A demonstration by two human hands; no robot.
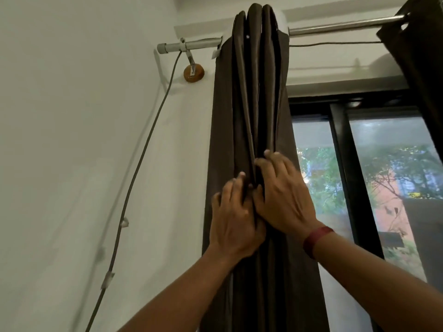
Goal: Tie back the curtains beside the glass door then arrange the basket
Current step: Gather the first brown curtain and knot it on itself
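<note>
The dark brown curtain (pixel 249 104) hangs bunched into deep folds down the middle of the view, from the 12 o'clock edge to the 6 o'clock edge. Its top is threaded on a metal rod (pixel 335 26) that crosses the upper part of the view.

Both hands are raised against the fabric just below the centre, side by side and touching. The left hand (pixel 236 221) sits at 7 o'clock of the right one; its fingers are bent and dig into the folds, gripping a pleat. The right hand (pixel 282 197) lies spread over the folds with its fingers nearly straight, pressing the cloth, and its thumb rests along the crease between the two hands. A red wristband (pixel 316 240) circles the right wrist.

At 3 o'clock of the curtain stands the glass door (pixel 383 188) with its dark frame; blurred trees and a building show through it. A second curtain (pixel 419 56) of the same colour hangs at 1 o'clock, at the rod's far end.

At 10 o'clock the rod's left end sits on a bracket fixed to a round wooden mount (pixel 193 73) on the white wall (pixel 72 116). A grey cable (pixel 143 152) drops from there towards 7 o'clock, clipped to the wall at several spots
</note>
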